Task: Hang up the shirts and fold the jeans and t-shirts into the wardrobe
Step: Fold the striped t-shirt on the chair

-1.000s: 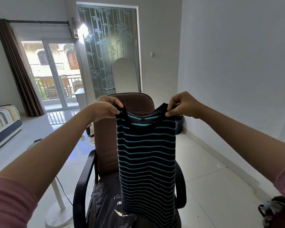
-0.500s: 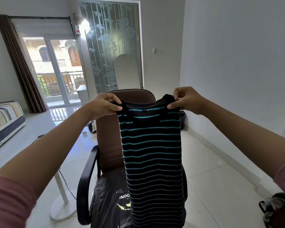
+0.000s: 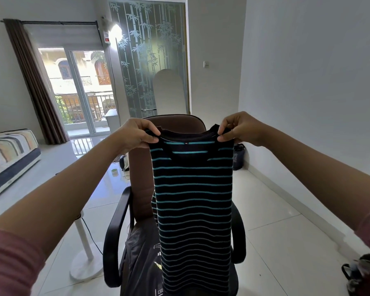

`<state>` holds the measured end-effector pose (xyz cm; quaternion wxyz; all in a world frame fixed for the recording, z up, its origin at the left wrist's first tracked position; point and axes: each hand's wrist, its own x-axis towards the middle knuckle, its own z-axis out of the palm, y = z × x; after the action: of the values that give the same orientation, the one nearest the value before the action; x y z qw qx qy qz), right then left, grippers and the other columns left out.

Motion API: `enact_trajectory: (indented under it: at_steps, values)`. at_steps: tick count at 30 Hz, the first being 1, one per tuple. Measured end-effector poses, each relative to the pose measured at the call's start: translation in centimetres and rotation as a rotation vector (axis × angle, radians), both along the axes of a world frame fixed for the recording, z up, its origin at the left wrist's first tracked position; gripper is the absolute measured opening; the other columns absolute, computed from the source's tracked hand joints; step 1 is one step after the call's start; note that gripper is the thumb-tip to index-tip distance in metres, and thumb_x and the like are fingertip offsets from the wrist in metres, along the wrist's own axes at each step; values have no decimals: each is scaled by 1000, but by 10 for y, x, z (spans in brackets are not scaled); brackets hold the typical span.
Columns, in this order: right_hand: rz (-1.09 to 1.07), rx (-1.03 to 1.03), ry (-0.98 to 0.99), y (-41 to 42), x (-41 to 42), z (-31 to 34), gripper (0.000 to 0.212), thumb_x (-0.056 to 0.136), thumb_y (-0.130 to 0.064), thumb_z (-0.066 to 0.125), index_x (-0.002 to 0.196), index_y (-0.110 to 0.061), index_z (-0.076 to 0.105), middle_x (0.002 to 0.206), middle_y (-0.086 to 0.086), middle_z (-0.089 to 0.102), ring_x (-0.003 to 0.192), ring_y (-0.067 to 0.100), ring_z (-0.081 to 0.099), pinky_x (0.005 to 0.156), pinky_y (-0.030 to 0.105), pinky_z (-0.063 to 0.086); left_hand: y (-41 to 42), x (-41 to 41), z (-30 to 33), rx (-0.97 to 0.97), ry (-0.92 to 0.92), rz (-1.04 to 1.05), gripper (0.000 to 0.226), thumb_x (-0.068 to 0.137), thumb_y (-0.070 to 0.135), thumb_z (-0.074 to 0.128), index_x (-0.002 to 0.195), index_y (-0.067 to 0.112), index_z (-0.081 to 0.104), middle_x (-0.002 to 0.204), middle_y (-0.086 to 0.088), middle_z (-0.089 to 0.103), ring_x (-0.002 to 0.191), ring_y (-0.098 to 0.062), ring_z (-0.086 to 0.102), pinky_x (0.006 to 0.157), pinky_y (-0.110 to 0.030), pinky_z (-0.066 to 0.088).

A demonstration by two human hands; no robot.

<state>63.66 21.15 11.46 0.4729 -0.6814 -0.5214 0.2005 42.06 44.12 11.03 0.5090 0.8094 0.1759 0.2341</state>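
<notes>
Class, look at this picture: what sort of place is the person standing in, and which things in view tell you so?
Probably a room in a home, perhaps a bedroom. A striped mattress lies by the curtained balcony door, and a brown office chair holds clothes. Both hands hold up a striped t-shirt.

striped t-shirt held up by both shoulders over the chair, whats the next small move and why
Probably bring the two hands together to fold the striped t-shirt in half lengthwise. The left hand and right hand each pinch a shoulder, and it hangs straight and narrow above the chair, where another dark garment already lies, so nothing flat is free beneath it.
</notes>
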Motion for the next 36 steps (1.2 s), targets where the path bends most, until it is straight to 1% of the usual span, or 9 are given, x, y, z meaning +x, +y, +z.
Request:
enact_trajectory:
  at_steps: [5, 8, 11, 15, 18, 20, 24, 29, 36]
  values:
    - [21, -16, -36, 0, 1, -1, 17, 78, 9, 69, 75, -8, 65, 62, -3, 64, 57, 8, 60, 52, 18, 51, -3, 1, 4, 97, 37, -47, 36, 77, -16, 63, 65, 17, 70, 77, -5, 65, 75, -17, 65, 71, -27, 58]
    - [-55, -15, -220, 2, 3, -5, 20, 75, 5, 73, 70, -14, 70, 73, 11, 66, 66, 15, 61, 60, 25, 54, -4, 4, 5, 257, 110, -59, 28, 75, -13, 67, 71, 15, 70, 79, -6, 68, 81, -19, 63, 83, -30, 52]
    - [-138, -23, -512, 4, 6, -10, 23, 71, -1, 78, 71, -23, 73, 71, -4, 69, 69, 5, 61, 71, 18, 49, -8, 7, 5, 441, 214, -55, 24, 76, -5, 71, 80, 18, 73, 85, -3, 71, 84, -18, 63, 89, -29, 48]
    - [-167, 66, -533, -2, 6, -14, 22, 69, -1, 79, 71, -22, 74, 70, -10, 70, 70, 7, 64, 75, 17, 50, -2, 9, 1, 522, 259, -44, 30, 77, -2, 72, 92, 24, 74, 93, 7, 71, 96, -18, 65, 94, -30, 46]
    - [-167, 164, -411, -8, 6, -14, 26, 69, 3, 79, 65, -21, 71, 61, -13, 67, 60, 2, 62, 64, 13, 50, -2, 6, 3, 392, 193, -71, 31, 79, -7, 67, 89, 21, 74, 83, 11, 74, 86, -10, 68, 84, -22, 50]
    - [-182, 208, -389, -10, 7, -12, 27, 69, 3, 79, 64, -22, 71, 62, -14, 68, 63, 1, 63, 68, 17, 53, -4, 3, 5, 305, 144, -103, 31, 81, -11, 62, 89, 17, 72, 77, 11, 74, 78, -5, 69, 74, -15, 52]
    - [-184, 166, -501, -13, 9, -5, 24, 69, -1, 79, 66, -25, 72, 64, -20, 68, 68, -1, 64, 70, 12, 50, -5, -3, 9, 273, 143, -160, 30, 83, -12, 59, 95, 13, 70, 78, 9, 75, 78, -5, 70, 70, -12, 52]
    - [-132, -25, -670, -13, 7, 2, 14, 71, -7, 79, 74, -21, 76, 73, -17, 70, 75, -6, 61, 69, 0, 35, -6, -7, 11, 346, 337, -113, 35, 85, -10, 57, 96, 19, 72, 72, 6, 72, 62, -4, 63, 53, -12, 47]
    - [-167, -271, -843, -7, -3, 0, 11, 73, -26, 78, 83, -29, 76, 80, -9, 71, 80, 12, 62, 75, 32, 48, -13, -7, 3, 389, 504, -38, 26, 91, -3, 54, 103, 13, 70, 88, -7, 65, 68, -13, 65, 53, -21, 54]
